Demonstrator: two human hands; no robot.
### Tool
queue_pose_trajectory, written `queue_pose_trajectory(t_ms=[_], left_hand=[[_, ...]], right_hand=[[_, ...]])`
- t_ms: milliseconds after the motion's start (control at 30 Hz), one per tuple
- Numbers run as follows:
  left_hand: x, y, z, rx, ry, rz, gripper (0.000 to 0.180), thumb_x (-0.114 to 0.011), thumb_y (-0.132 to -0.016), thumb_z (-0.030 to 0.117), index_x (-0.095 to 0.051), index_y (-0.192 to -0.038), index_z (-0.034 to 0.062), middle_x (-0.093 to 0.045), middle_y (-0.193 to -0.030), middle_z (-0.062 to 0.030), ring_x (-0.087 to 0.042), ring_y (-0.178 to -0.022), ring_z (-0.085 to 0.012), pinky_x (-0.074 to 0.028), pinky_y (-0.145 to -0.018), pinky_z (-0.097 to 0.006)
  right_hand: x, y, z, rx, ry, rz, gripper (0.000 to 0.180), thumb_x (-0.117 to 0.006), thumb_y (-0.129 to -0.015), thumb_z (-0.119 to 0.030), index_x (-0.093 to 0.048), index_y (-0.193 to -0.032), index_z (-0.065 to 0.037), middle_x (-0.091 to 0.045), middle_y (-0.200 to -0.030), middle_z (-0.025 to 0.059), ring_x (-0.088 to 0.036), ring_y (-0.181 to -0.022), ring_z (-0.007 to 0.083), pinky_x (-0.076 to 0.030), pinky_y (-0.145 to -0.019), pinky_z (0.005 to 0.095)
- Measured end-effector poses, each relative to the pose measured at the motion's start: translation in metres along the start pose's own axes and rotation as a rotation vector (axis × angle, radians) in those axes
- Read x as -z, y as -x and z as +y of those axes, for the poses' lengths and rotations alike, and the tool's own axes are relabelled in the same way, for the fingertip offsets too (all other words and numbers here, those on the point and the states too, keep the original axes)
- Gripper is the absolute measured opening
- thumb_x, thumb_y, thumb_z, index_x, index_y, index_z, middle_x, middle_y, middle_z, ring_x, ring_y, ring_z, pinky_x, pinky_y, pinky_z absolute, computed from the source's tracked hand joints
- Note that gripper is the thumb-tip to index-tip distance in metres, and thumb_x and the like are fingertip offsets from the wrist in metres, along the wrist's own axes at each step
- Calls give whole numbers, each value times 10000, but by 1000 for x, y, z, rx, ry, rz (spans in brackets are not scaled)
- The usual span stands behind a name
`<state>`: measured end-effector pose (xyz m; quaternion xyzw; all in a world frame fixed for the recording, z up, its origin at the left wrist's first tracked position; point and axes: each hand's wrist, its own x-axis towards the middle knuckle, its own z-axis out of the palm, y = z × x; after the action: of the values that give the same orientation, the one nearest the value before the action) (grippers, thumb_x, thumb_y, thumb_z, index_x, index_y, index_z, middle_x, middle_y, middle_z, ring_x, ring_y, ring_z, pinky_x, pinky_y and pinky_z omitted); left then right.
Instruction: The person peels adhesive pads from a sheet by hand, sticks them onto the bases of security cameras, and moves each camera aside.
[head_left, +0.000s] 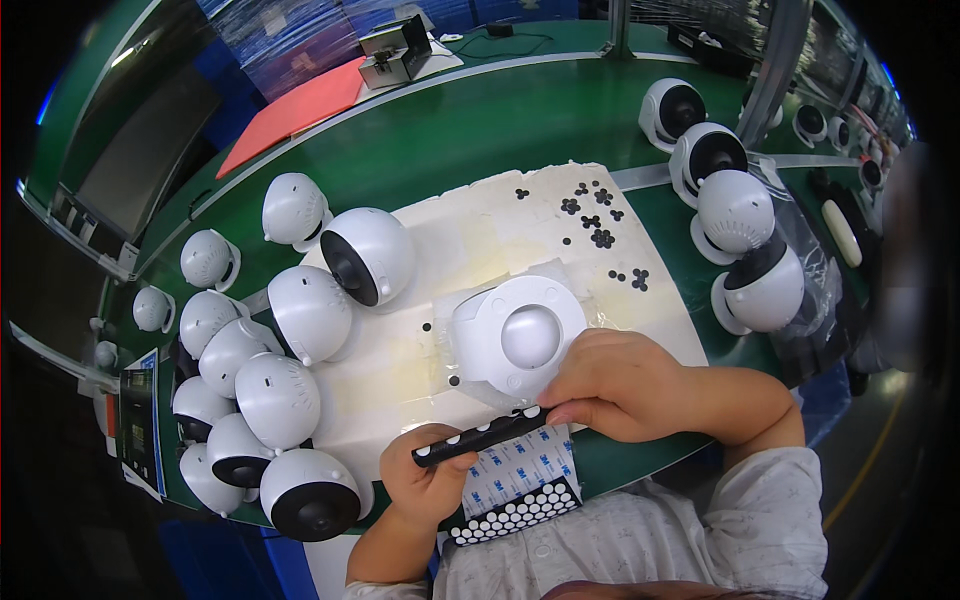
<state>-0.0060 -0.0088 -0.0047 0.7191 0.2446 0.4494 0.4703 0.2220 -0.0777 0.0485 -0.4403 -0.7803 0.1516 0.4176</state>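
Fingers of both hands grip a sheet of black adhesive dots at the table's front edge. Its upper end is bent into a narrow black strip with white spots, slanting up toward the right. The left hand holds the strip's left end closed between thumb and fingers, the thumb on the near side. The right hand has thumb and index fingertip nearly together at the strip's right end; whether a single dot sits between them cannot be told. Below the strip, the sheet's pale printed backing and a second dotted band hang in front of the person's shirt.

Just beyond the right fingertips, a white device lies base up on a cream board, which covers the middle of the green table. Loose black dots are scattered near the board's far right corner. White round-headed cameras crowd the table's left edge, and more white cameras line its right side. A pinkish-red sheet lies toward the far left corner.
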Motion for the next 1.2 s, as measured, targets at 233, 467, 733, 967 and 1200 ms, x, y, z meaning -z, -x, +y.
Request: queue_pose_trajectory(t_ms=[233,467,733,967,1200], left_hand=[[0,2,-7,-29,-116,74,272,-702,-738,185,-547,-753,-38,-577,-594,-93,-537,-500,-138,-414,-474,-233],[-1,2,-4,9,-143,35,288,-693,-748,200,-547,-780,-46,-574,-595,-92,-526,-488,-141,-410,-471,-234],[-1,2,-8,3,-108,47,268,-682,-755,182,-554,-785,-52,-579,-606,-95,-528,-503,-133,-415,-482,-232],[-1,4,-8,56,-61,134,263,-666,-774,167,-546,-803,-65,-591,-629,-77,-524,-553,-99,-425,-530,-216],[-2,3,-3,90,-30,124,254,-663,-776,159,-545,-808,-64,-590,-631,-69,-520,-564,-90,-424,-534,-212]], right_hand=[[3,-1,13,298,301,59,181,-641,-720,-99,-604,-897,-96,-601,-928,30,-583,-839,202,-453,-727,316],[-1,-2,12,84,62,99,260,-659,-663,-73,-605,-917,-79,-580,-921,47,-564,-836,224,-441,-701,324],[4,-3,16,168,117,67,207,-669,-655,-65,-599,-849,-72,-569,-900,43,-552,-810,229,-428,-719,319],[11,-3,9,6,-103,143,261,-673,-642,-59,-564,-880,-60,-572,-927,74,-553,-861,274,-441,-765,352],[6,0,15,141,135,87,286,-603,-631,11,-565,-909,-44,-571,-905,75,-547,-852,263,-436,-767,367]])
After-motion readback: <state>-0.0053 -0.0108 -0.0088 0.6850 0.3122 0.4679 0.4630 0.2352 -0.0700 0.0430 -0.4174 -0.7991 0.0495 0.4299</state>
